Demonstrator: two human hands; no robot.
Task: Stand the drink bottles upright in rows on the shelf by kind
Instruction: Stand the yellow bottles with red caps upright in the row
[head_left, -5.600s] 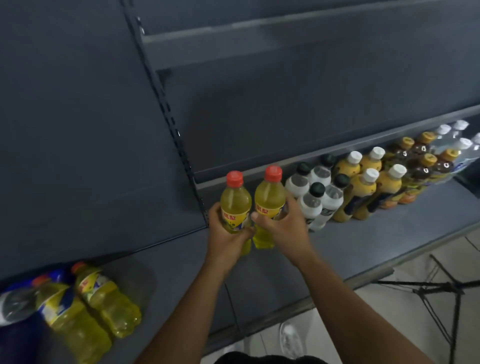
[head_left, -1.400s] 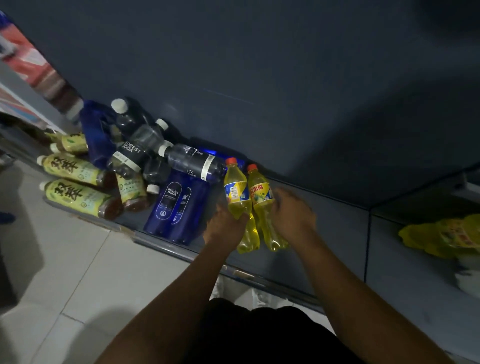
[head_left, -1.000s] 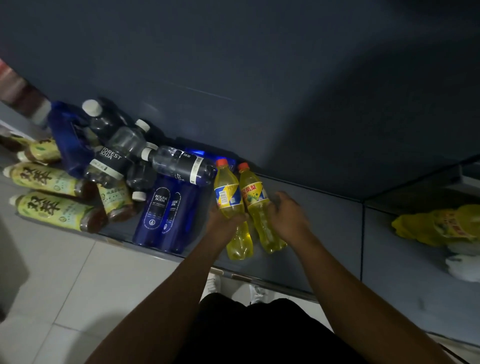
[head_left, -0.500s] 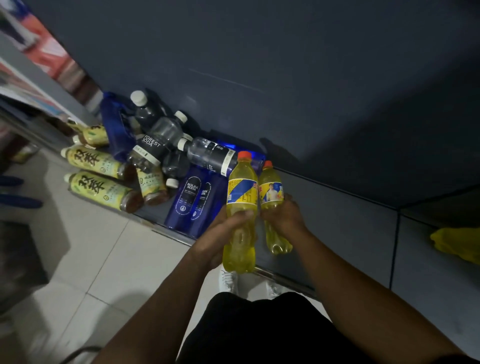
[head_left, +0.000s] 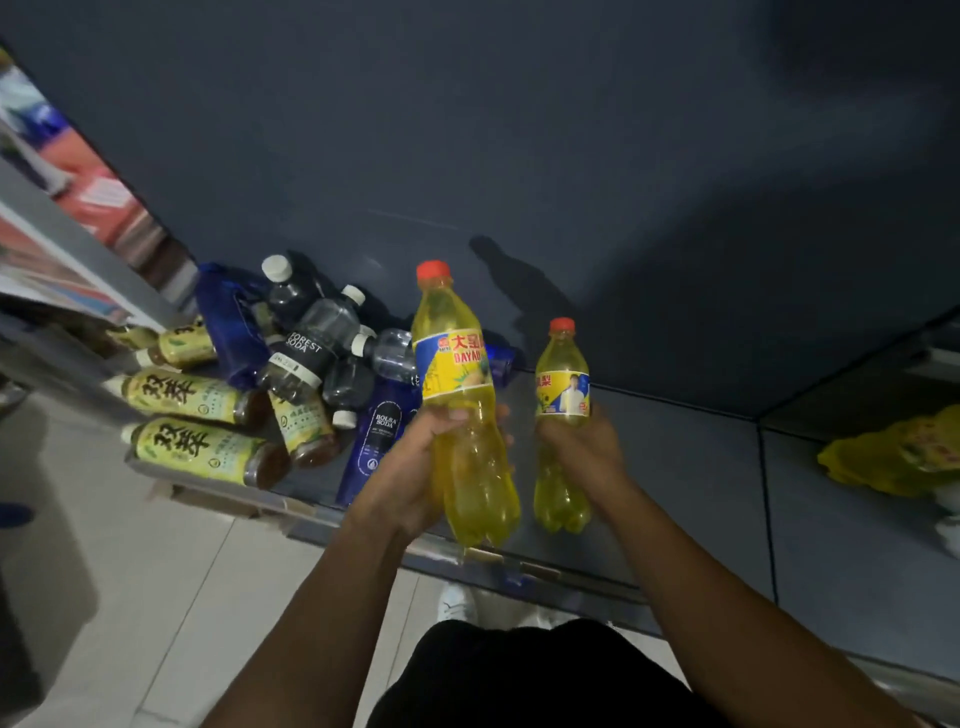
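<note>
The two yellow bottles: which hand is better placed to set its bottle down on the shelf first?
Probably the right hand: the right bottle is upright and low over the shelf. The left hand holds the left bottle nearer the camera, over the shelf's front edge.

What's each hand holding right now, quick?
Left hand: closed, fingers round the left yellow bottle.
Right hand: closed, fingers round the right yellow bottle.
</note>
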